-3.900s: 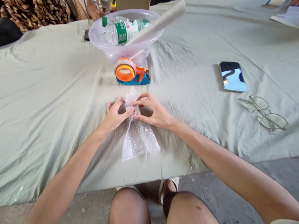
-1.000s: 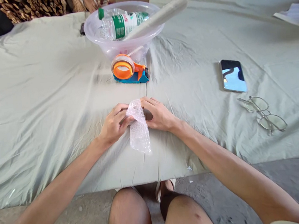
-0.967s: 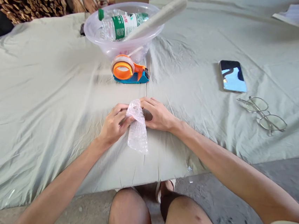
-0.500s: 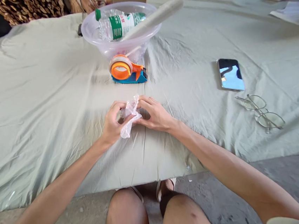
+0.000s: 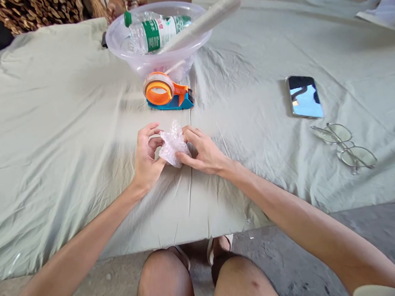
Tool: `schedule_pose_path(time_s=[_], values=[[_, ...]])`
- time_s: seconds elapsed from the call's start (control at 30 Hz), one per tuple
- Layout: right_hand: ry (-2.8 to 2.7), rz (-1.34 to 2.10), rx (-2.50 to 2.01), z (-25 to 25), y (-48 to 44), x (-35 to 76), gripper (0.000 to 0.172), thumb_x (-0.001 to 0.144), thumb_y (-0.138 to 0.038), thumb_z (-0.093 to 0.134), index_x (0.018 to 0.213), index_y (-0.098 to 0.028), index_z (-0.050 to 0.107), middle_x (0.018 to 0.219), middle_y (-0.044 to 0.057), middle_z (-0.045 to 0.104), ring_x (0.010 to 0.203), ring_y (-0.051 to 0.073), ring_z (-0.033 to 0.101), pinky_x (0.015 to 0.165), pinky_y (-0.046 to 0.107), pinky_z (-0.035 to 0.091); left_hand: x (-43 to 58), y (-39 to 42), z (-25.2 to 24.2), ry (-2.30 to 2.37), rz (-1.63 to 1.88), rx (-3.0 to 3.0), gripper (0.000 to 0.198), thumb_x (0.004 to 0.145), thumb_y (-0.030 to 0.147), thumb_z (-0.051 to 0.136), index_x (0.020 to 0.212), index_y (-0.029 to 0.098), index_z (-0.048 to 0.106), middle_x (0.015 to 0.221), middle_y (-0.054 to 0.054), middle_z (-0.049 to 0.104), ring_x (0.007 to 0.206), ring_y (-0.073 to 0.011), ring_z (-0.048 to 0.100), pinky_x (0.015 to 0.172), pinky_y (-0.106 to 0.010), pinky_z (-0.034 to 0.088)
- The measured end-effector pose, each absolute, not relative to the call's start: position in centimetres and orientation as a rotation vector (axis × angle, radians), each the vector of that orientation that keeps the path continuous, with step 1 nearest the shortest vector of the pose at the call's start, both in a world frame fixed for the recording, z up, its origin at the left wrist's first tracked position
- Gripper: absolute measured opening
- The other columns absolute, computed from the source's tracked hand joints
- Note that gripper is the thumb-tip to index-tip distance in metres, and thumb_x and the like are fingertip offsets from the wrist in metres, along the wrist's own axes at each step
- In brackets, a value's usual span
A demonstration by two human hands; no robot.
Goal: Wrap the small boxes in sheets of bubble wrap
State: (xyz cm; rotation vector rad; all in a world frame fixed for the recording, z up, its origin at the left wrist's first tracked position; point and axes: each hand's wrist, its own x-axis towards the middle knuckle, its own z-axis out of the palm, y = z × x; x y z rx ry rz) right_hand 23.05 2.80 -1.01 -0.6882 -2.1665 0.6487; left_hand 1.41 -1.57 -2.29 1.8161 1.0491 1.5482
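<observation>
While my right fingers (image 5: 190, 135) pinch the bubble wrap (image 5: 173, 145), my left fingers (image 5: 149, 130) curl half-open against its nine-o'clock side; whether they grip, I cannot tell. From it, the near edge of the desk (image 5: 177, 229) lies at six, the tape (image 5: 174, 104) at twelve; cloth (image 5: 57, 110) stretches toward nine.

A small crumpled bundle of clear bubble wrap (image 5: 173, 144), whitish with a faint pink tint and dotted with tiny bubbles. It is bunched into a compact, uneven lump, a ruffled peak jutting from its far edge. It sits between the person's left hand (image 5: 147, 160) and right hand (image 5: 203, 152), over a pale grey-green cloth (image 5: 78, 145).
</observation>
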Motion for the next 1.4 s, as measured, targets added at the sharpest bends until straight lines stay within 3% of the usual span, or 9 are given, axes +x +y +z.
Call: schedule_pose_path(time_s=[0.17, 0.3, 0.37, 0.5, 0.7, 0.93, 1.03, 1.2, 1.4], values=[[-2.086, 0.694, -0.770, -1.1, 2.6, 22.9, 0.029, 0.107, -0.050, 0.059, 0.097, -0.028, 0.042, 0.094, 0.002, 0.055, 0.085, 0.023, 0.052, 0.084, 0.043, 0.045, 2.1, -2.2, -2.1, 1.065, 1.543, 1.832, 0.043, 0.113, 0.046, 0.070, 0.150, 0.035, 0.053, 0.148, -0.007, 0.063, 0.110, -0.0159, 0.077, 0.094, -0.031, 0.067], [-2.069, 0.730, -0.778, -0.9, 2.5, 22.9, 0.025, 0.105, -0.043, 0.057, 0.097, -0.029, 0.038, 0.091, 0.000, 0.050, 0.081, 0.021, 0.047, 0.082, 0.042, 0.043, 1.7, -3.0, -1.5, 1.195, 1.601, 2.049, 0.035, 0.119, 0.046, 0.054, 0.152, 0.032, 0.054, 0.153, -0.011, 0.062, 0.131, -0.0246, 0.073, 0.096, -0.040, 0.068], [-2.075, 0.740, -0.758, -0.8, 2.4, 22.9, 0.025, 0.105, -0.041, 0.056, 0.097, -0.029, 0.036, 0.093, 0.000, 0.050, 0.083, 0.022, 0.048, 0.083, 0.042, 0.043, 1.3, -3.3, -1.2, 1.243, 1.694, 2.364, 0.030, 0.118, 0.046, 0.057, 0.143, 0.030, 0.060, 0.145, -0.012, 0.067, 0.134, -0.0282, 0.071, 0.099, -0.045, 0.066], [-2.053, 0.778, -0.741, -0.8, 2.4, 22.9, 0.026, 0.105, -0.044, 0.056, 0.097, -0.029, 0.036, 0.093, 0.000, 0.050, 0.084, 0.021, 0.047, 0.083, 0.042, 0.043, 1.1, -3.4, -0.5, 1.136, 1.654, 2.941, 0.010, 0.114, 0.035, 0.067, 0.121, 0.028, 0.066, 0.113, -0.006, 0.078, 0.107, -0.0238, 0.079, 0.090, -0.040, 0.063], [-1.948, 0.953, -0.724, -0.9, 2.5, 22.7, 0.030, 0.104, -0.049, 0.061, 0.094, -0.028, 0.042, 0.092, 0.000, 0.051, 0.083, 0.020, 0.047, 0.076, 0.038, 0.042, 1.8, -3.0, 0.2, 1.176, 1.385, 2.916, 0.027, 0.113, 0.024, 0.069, 0.139, 0.017, 0.066, 0.121, -0.012, 0.082, 0.114, -0.0258, 0.083, 0.100, -0.038, 0.068], [-1.915, 1.037, -0.739, -0.8, 2.6, 22.9, 0.024, 0.106, -0.044, 0.062, 0.097, -0.027, 0.048, 0.093, -0.001, 0.055, 0.083, 0.018, 0.050, 0.078, 0.036, 0.046, 1.8, -3.2, -0.5, 1.279, 1.362, 2.844, 0.036, 0.113, 0.019, 0.064, 0.149, 0.018, 0.068, 0.126, -0.011, 0.082, 0.113, -0.0250, 0.083, 0.099, -0.037, 0.070], [-1.904, 0.998, -0.739, -1.0, 2.5, 22.9, 0.022, 0.107, -0.045, 0.062, 0.112, -0.026, 0.054, 0.103, 0.002, 0.060, 0.089, 0.019, 0.056, 0.083, 0.037, 0.051, 1.8, -3.2, -0.7, 1.301, 1.351, 2.769, 0.034, 0.114, 0.021, 0.063, 0.147, 0.017, 0.071, 0.127, -0.012, 0.082, 0.112, -0.0244, 0.083, 0.099, -0.037, 0.070], [-1.954, 0.943, -0.721, -0.9, 2.4, 23.0, 0.042, 0.113, -0.050, 0.058, 0.148, -0.028, 0.053, 0.117, 0.005, 0.067, 0.096, 0.022, 0.063, 0.088, 0.039, 0.058, 1.5, -3.2, -0.8, 1.309, 1.277, 2.629, 0.034, 0.118, 0.028, 0.058, 0.147, 0.018, 0.074, 0.133, -0.013, 0.081, 0.119, -0.0247, 0.082, 0.106, -0.038, 0.070], [-2.081, 0.857, -0.806, -0.7, 2.5, 23.6, 0.052, 0.113, -0.064, 0.057, 0.139, -0.021, 0.070, 0.152, 0.018, 0.062, 0.112, 0.027, 0.070, 0.097, 0.046, 0.061, 0.9, -3.2, -1.3, 1.265, 1.214, 2.642, 0.044, 0.120, 0.032, 0.056, 0.162, 0.019, 0.063, 0.147, -0.014, 0.078, 0.133, -0.0279, 0.079, 0.114, -0.045, 0.069]])
